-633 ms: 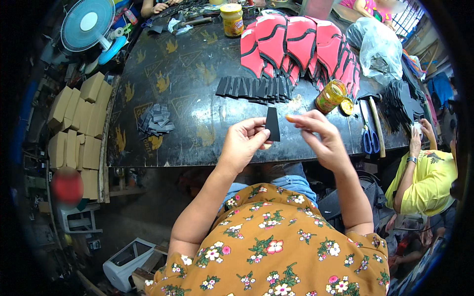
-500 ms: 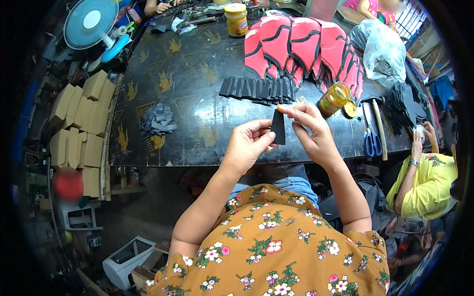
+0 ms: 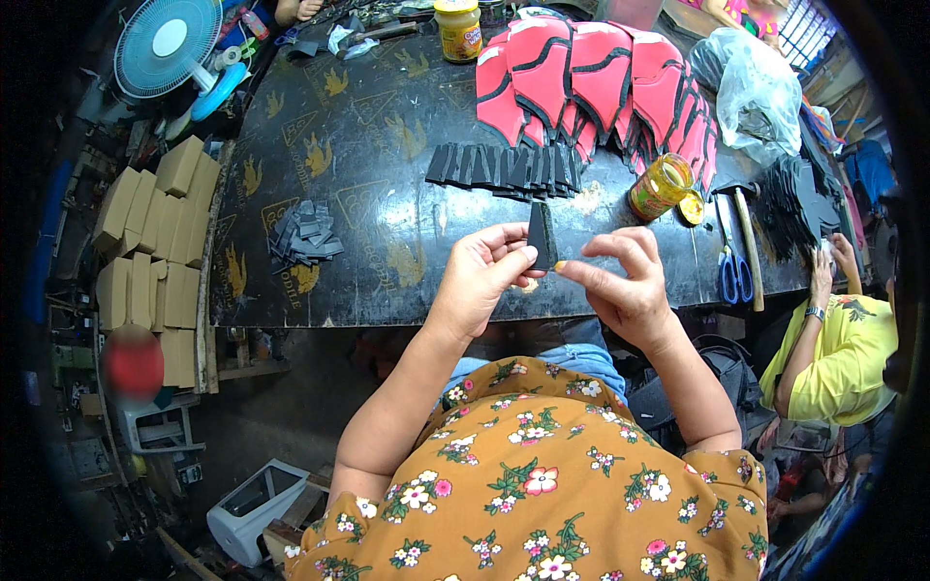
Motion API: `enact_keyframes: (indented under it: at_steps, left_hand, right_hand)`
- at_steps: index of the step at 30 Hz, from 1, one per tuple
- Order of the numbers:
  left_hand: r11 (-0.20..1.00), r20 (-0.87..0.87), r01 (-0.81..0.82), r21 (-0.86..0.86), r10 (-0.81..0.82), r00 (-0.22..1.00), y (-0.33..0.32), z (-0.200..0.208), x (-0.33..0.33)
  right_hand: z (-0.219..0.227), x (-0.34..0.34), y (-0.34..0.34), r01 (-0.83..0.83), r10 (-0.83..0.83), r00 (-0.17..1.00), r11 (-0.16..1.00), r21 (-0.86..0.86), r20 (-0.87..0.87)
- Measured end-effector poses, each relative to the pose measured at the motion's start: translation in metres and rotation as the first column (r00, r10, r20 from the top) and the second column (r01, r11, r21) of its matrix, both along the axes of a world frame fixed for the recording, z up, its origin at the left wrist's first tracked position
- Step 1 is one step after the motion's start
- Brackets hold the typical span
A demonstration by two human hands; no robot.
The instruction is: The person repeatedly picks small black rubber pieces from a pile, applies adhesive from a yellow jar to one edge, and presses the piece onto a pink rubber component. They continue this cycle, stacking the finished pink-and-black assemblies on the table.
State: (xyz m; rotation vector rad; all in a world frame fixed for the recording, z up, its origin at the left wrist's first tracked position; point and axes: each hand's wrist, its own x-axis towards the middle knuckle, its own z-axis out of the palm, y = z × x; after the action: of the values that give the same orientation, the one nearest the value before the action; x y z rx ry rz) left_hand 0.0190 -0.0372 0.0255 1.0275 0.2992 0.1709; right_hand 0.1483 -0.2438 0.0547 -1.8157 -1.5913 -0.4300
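Observation:
My left hand (image 3: 480, 281) pinches a narrow black strip (image 3: 540, 230) between thumb and fingers, above the table's near edge. My right hand (image 3: 632, 286) has its fingers apart and holds nothing. Its index fingertip, tipped with something yellow-orange, is at the strip's lower edge; whether it touches cannot be made out. Beyond my hands, a row of overlapping black strips (image 3: 504, 171) lies on the dark table (image 3: 387, 281). To the right an open glass jar (image 3: 662, 187) with yellowish contents leans beside its yellow lid (image 3: 691, 207).
Overlapping pink, black-edged pieces (image 3: 603, 82) cover the far middle. Blue-handled scissors (image 3: 734, 276) and a hammer (image 3: 749, 247) lie at right, near black sheets (image 3: 790, 208). Small dark pieces (image 3: 305, 234) are piled left. A co-worker in a yellow shirt (image 3: 843, 358) works at right.
My right index finger has moved from the strip's upper end down to its lower edge, and the right hand's fingers have spread. The left hand keeps the strip, now tilted slightly differently.

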Motion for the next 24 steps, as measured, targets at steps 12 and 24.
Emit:
enact_keyframes:
  at_steps: [12, 24]
  left_hand:
    - [0.81, 0.06, -0.32, 0.491, 0.335, 0.94, 0.057, -0.014, 0.032]
    - [0.273, 0.142, -0.239, 0.932, 0.334, 0.932, 0.068, -0.044, 0.114]
  right_hand:
    - [-0.041, 0.001, -0.013, 0.09, -0.11, 0.975, 0.99, -0.107, -0.193]
    - [-0.081, 0.003, -0.012, 0.266, -0.331, 0.889, 0.936, -0.231, -0.316]
